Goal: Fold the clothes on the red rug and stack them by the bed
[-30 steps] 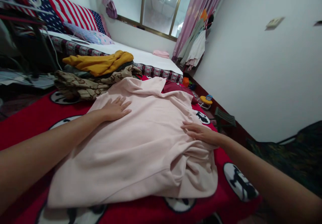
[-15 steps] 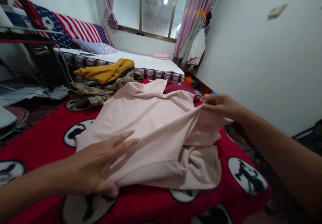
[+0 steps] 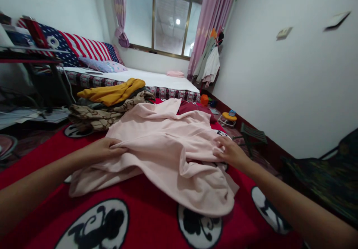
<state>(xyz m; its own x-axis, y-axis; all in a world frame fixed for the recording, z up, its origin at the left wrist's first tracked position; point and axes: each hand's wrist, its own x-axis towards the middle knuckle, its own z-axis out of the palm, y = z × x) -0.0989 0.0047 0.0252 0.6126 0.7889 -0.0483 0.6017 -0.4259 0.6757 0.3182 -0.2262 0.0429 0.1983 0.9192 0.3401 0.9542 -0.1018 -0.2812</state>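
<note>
Okay, left hand [image 3: 107, 149] first: fingers and thumb closed narrow, pinching a fold of the pink top [image 3: 165, 144] near its left edge. Top lies rumpled across the red blanket [image 3: 145, 223], between my hands, a loose fold running across its middle and the near edge wavy. Right hand [image 3: 231, 152]: at the top's right side, fingers curled, thumb a little apart from them; can't tell if I've got cloth pinched or just touch it.

Around, left to right: desk [image 3: 33, 60] far left, well apart. Brown patterned cloth [image 3: 95, 116] heaped right by the top's far left edge, crowding that side, yellow cloth [image 3: 114, 92] on it. Bed [image 3: 156, 78] beyond, pillow [image 3: 103, 65] at its left. Maroon cloth [image 3: 195, 109] just at the top's far end, partly covered by it. Hanging clothes [image 3: 209, 64] by the curtain [image 3: 208, 21]. Past my right hand, on the floor: yellow stool [image 3: 229, 117], then green stool [image 3: 253, 134]. Dark patterned chair [image 3: 327, 176] far right, beyond my forearm.
</note>
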